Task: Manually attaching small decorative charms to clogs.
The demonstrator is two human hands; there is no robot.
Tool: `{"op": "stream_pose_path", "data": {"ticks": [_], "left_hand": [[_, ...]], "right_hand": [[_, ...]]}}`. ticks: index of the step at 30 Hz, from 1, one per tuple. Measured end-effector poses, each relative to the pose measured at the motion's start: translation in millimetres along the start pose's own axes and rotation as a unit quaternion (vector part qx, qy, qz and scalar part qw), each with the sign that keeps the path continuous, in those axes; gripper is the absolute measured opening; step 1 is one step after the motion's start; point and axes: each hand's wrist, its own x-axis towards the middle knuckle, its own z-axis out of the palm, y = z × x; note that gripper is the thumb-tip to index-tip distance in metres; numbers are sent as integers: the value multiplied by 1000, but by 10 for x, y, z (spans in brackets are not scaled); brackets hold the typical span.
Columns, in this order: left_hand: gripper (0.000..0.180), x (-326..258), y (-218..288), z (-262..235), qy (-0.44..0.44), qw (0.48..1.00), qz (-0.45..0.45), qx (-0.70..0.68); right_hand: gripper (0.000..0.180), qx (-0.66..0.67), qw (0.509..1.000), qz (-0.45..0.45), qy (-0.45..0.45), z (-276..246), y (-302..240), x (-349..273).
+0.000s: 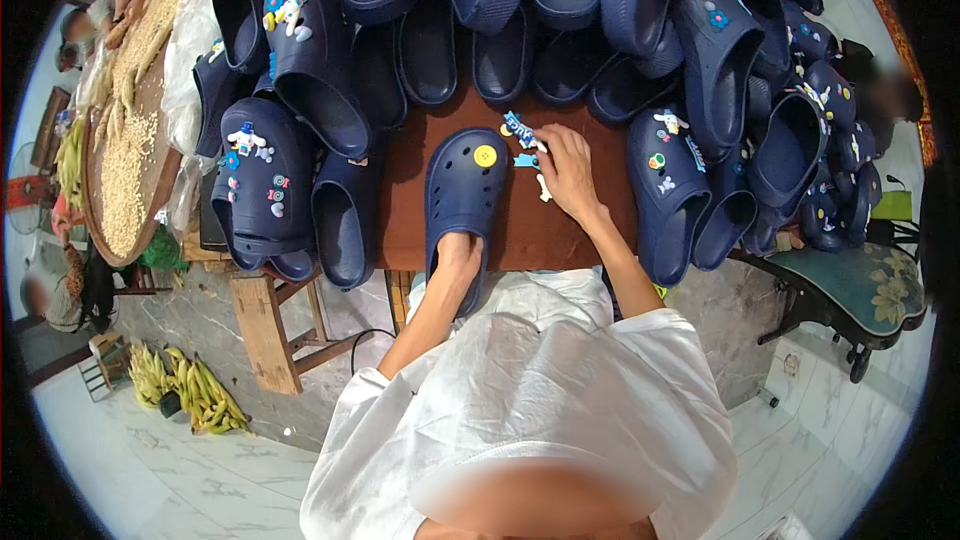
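A navy clog (460,180) with holes across its top lies toe-away on the brown tabletop, a yellow button charm (485,156) set in its upper right. My left hand (460,248) is pushed into the clog's opening, its fingers hidden inside. To the right, my right hand (568,168) has its fingertips drawn together at the edge of a blue lettered charm (518,129). Just below lie a light blue charm (525,161) and a small white charm (544,188), beside the same hand.
Navy clogs (500,55) ring the brown tabletop (400,160) at the back and both sides; some, like the decorated clog (262,172), carry charms. A tray of pale kernels (122,190) stands far left, corn cobs (195,390) below it. At right is a dark padded stool (860,285).
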Motion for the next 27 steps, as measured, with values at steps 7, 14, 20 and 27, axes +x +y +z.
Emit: {"op": "stream_pose_path", "data": {"ticks": [7,14,20,27], "left_hand": [[9,-277,-37,-72,13,1000,3,6],[9,-392,22,-21,23,1000,3,16],[9,-390,35,111,32,999,-3,24],[9,-455,86,193,32,999,-17,36]], "right_hand": [[36,0,1000,-4,7,-20,-156,156],[35,3,999,-27,-38,178,-182,185],[22,52,997,27,52,-99,-134,26],[10,65,989,130,38,-388,-220,-292]]}}
